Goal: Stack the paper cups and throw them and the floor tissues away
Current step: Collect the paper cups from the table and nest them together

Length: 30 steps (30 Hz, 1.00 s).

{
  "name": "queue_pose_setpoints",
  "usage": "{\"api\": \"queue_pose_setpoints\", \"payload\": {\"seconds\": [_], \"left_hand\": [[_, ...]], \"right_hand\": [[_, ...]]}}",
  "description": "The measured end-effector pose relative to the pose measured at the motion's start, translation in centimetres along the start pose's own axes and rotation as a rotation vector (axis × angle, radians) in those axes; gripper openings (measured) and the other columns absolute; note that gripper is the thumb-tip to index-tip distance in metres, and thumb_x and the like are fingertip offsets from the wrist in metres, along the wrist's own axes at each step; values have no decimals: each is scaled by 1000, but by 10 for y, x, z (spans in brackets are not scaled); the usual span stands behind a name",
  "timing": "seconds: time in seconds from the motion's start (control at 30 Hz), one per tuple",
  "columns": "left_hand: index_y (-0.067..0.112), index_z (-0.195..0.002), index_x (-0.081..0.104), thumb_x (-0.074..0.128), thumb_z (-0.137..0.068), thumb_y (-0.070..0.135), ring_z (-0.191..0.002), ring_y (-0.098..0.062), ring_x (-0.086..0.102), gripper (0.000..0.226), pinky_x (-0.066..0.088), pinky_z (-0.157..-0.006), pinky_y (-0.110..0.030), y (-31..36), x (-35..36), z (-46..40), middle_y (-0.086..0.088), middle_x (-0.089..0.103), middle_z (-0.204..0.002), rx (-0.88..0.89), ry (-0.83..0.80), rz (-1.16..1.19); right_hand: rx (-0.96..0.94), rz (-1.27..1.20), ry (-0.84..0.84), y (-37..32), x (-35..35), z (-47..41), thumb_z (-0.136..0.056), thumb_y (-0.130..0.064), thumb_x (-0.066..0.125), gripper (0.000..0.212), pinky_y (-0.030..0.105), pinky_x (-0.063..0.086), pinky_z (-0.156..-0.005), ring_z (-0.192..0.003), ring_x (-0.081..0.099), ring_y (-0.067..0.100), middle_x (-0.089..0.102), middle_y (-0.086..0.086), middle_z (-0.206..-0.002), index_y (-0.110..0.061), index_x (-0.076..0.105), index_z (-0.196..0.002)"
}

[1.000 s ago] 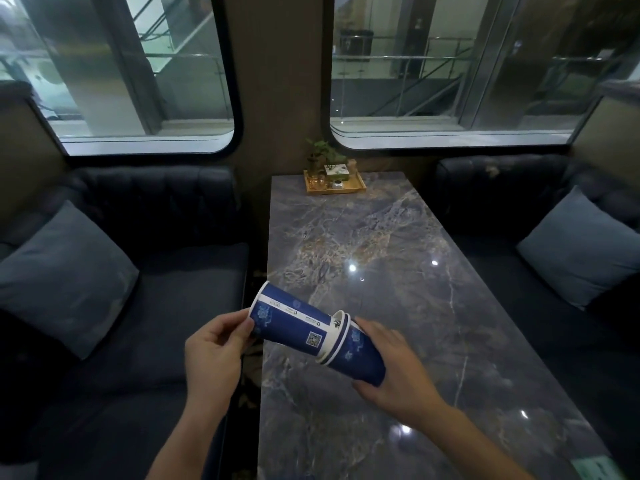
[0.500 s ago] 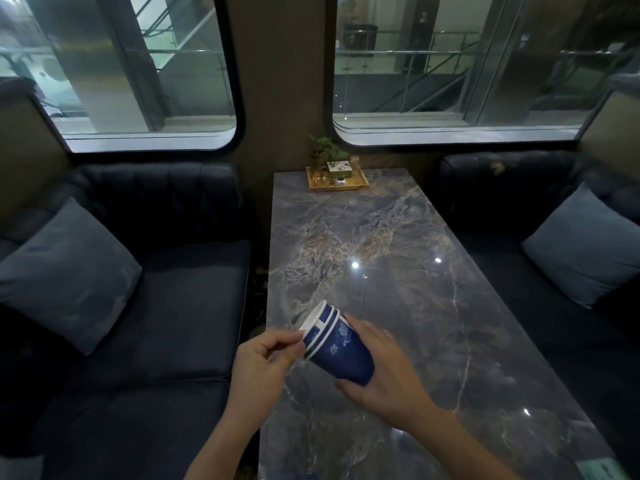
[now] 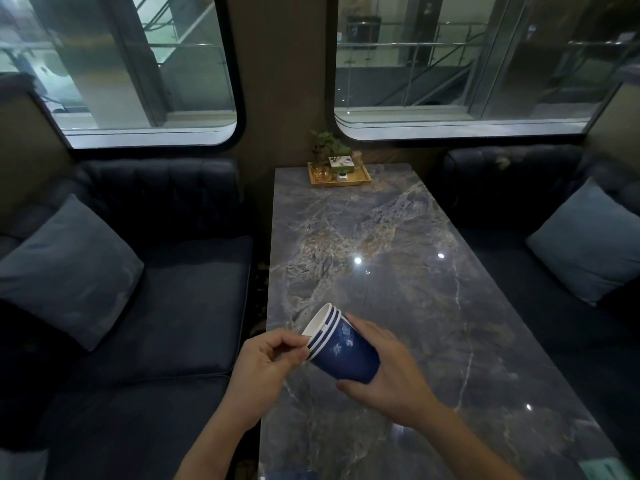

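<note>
Over the near left edge of the table: both hands held one nested stack of paper cups.
Cups: stack of paper cups [image 3: 341, 348] – blue with white rims, three rims showing, tipped on its side with the open mouth facing up and to the left, lifted clear of the table.
Right hand: right hand [image 3: 388, 372] wrapped around the blue body and base of the stack, fingers above and thumb below.
Left hand: left hand [image 3: 265, 363] curled, with thumb and fingertips pinching the white rims at the mouth of the stack.
Table: table [image 3: 398, 271] – long, dark, marble-patterned and glossy, running away toward the windows.
Far end of table: a small wooden tray [image 3: 339, 176] with a little green plant [image 3: 327, 143] and a few small items that were too small to make out.
Seating: dark sofa [image 3: 166, 271] on the left with a grey-blue cushion [image 3: 65, 268]; another cushion [image 3: 585, 240] on the sofa to the right.
Floor tissues: none could be made out.
</note>
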<state>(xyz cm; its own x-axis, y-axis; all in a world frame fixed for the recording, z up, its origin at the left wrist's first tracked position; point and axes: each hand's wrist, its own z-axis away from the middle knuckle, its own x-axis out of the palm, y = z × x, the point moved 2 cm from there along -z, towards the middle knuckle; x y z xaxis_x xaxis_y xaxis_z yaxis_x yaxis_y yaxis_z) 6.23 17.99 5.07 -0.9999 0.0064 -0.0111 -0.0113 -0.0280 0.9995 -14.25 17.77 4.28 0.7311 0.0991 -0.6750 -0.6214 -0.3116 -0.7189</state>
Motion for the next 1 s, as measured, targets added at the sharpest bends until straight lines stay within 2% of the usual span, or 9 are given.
{"api": "queue_pose_setpoints", "payload": {"seconds": [0.13, 0.27, 0.4, 0.53, 0.67, 0.83, 1.0], "left_hand": [[-5, -85, 72, 67, -79, -12, -77, -15, 68, 11, 55, -72, -21, 0, 2, 0, -9, 74, -79, -13, -7, -14], [4, -80, 75, 68, -78, -12, -75, -12, 69, 17, 55, -70, -22, 4, 14, 6, -7, 74, -77, -23, -2, -36], [6, -81, 76, 70, -78, -9, -77, -14, 70, 17, 55, -70, -21, 4, 36, 14, -11, 76, -81, -36, 33, -59], [2, -85, 75, 70, -79, -8, -76, -15, 71, 13, 57, -71, -22, 2, 62, 28, -14, 76, -83, -56, 104, -104], [0, -86, 75, 69, -79, -8, -75, -14, 70, 12, 58, -73, -25, -3, 89, 42, -14, 75, -83, -76, 145, -136], [0, -86, 75, 69, -80, -8, -75, -15, 70, 12, 56, -68, -20, -11, 121, 65, -14, 76, -82, -111, 214, -156], [1, -87, 75, 69, -80, -6, -77, -17, 70, 12, 57, -70, -21, -11, 134, 88, -15, 76, -84, -127, 271, -165]], "right_hand": [[6, -47, -8, 2, -2, 3, -62, -40, 82, 92, 27, 44, -103, -120, 50, -5, 52, -24, -135, -36, 40, -143], [-24, -16, 19, 6, -7, 11, -63, -37, 81, 90, 26, 43, -102, -118, 50, -5, 53, -21, -133, -32, 40, -143], [-63, 61, 57, 19, -10, 23, -67, -38, 72, 84, 36, 46, -99, -116, 53, 8, 54, -12, -136, -27, 41, -143], [-70, 185, 92, 35, -16, 40, -71, -40, 67, 81, 40, 44, -99, -118, 51, 13, 49, -12, -140, -31, 35, -146], [-81, 223, 105, 51, -24, 60, -66, -32, 72, 86, 37, 47, -94, -111, 53, 17, 51, -10, -137, -29, 37, -144], [-106, 268, 82, 70, -34, 86, -62, -30, 77, 90, 38, 48, -90, -107, 55, 20, 54, -5, -134, -25, 39, -143], [-103, 241, 46, 72, -38, 105, -64, -33, 75, 89, 38, 47, -93, -112, 52, 18, 52, -8, -136, -29, 36, -145]]}}
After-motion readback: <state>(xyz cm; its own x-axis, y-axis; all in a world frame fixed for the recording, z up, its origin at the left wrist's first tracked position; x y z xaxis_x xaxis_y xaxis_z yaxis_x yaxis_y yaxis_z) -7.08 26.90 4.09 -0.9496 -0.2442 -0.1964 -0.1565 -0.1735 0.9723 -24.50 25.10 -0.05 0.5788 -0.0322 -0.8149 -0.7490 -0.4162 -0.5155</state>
